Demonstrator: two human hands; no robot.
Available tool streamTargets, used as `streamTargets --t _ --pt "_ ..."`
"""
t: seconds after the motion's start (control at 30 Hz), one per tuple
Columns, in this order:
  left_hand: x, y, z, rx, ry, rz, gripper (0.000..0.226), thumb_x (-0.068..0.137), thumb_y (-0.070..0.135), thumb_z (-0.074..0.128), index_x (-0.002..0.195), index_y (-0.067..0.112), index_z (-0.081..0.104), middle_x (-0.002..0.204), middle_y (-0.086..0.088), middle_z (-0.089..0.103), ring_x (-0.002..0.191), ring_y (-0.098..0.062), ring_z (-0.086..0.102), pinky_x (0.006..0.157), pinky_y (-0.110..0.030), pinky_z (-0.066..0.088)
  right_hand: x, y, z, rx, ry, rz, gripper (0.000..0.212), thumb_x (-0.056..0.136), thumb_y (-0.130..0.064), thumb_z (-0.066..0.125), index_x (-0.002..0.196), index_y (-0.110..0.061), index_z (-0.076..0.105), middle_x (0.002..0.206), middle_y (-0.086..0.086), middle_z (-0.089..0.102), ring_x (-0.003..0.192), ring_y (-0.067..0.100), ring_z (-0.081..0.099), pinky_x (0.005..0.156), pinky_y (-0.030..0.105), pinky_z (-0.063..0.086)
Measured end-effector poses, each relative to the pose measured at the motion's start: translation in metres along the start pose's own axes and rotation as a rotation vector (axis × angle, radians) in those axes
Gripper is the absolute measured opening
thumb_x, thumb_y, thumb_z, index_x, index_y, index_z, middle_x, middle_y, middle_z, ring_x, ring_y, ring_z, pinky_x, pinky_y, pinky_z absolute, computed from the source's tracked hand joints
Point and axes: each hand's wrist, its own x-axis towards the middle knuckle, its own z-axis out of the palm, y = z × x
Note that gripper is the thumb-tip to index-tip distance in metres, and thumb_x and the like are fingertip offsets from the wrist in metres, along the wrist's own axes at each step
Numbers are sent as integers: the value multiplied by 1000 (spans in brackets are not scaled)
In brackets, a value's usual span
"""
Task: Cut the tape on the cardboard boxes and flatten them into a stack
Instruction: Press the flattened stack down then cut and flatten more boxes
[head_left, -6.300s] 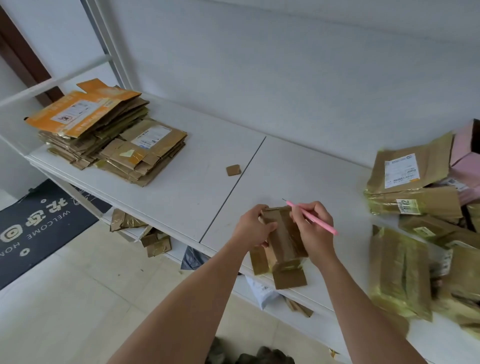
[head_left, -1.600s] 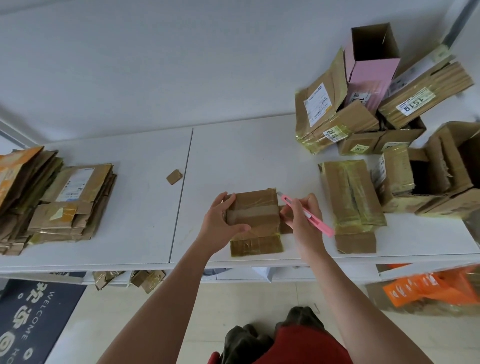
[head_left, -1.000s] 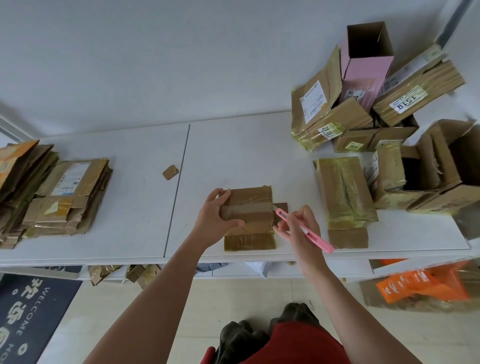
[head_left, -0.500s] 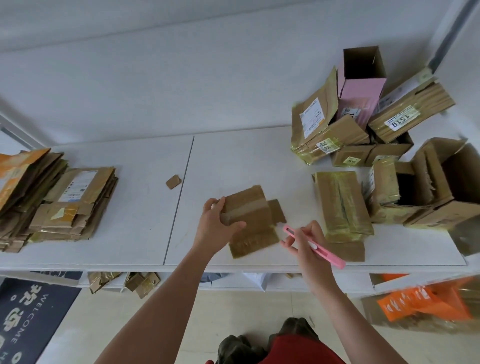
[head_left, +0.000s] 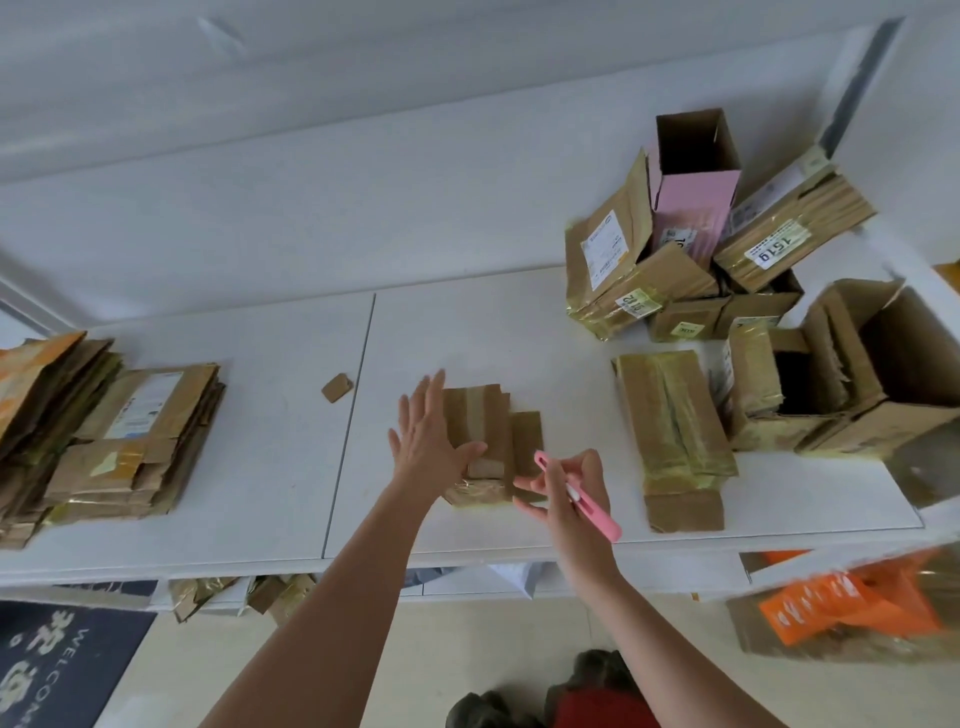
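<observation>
A small flattened brown cardboard box (head_left: 493, 431) with tape strips lies on the white table (head_left: 270, 467), near its front edge. My left hand (head_left: 428, 441) lies flat with straight fingers on the box's left side. My right hand (head_left: 569, 491) is just right of the box and grips a pink box cutter (head_left: 582, 499); its outstretched fingers point at the box's lower right corner. A stack of flattened boxes (head_left: 140, 441) sits at the table's left end.
A pile of unflattened boxes (head_left: 685, 291), one of them pink (head_left: 693, 208), fills the back right. A long taped box (head_left: 672, 431) lies right of my hands, and open boxes (head_left: 857, 384) sit at the far right. A cardboard scrap (head_left: 336, 387) lies mid-table.
My left hand has let go of the small box and now presses it flat on the table. My right hand, with the cutter, has come back beside the box.
</observation>
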Motion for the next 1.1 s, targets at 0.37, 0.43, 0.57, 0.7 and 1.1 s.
streamTargets --t 0.37,0.43,0.57,0.7,1.1 --pt "10 -6 -15 162 -80 -229 93 75 64 71 141 12 33 136 -6 35 120 -32 53 103 -45 42 -7 2 5 12 22 5 17 100 -13 49 90 -4 39 107 14 66 96 20 73 80 38 61" --pt "-2 -10 -15 169 -23 -365 95 70 78 64 130 11 33 124 -8 51 106 -33 62 85 -38 51 -7 1 8 36 27 9 18 100 -12 50 90 -2 40 99 16 67 94 22 73 82 37 61" --pt "-24 -21 0 162 103 -420 92 79 82 45 136 12 26 116 -10 59 96 -31 62 82 -41 51 0 -3 14 39 12 -19 19 101 -12 50 91 2 42 87 21 64 92 22 72 82 32 59" --pt "-26 -34 14 66 34 -194 76 95 62 38 154 29 2 140 -13 23 132 -35 34 110 -48 31 12 -2 18 -21 -29 -21 19 101 -16 51 93 0 42 84 20 61 93 24 71 83 38 60" --pt "-20 -56 2 -400 -227 -155 104 85 31 75 156 29 -1 142 -1 12 127 -23 37 107 -32 41 40 -5 22 -198 -125 -103 18 102 -18 52 92 -5 44 87 11 69 96 22 71 88 47 57"
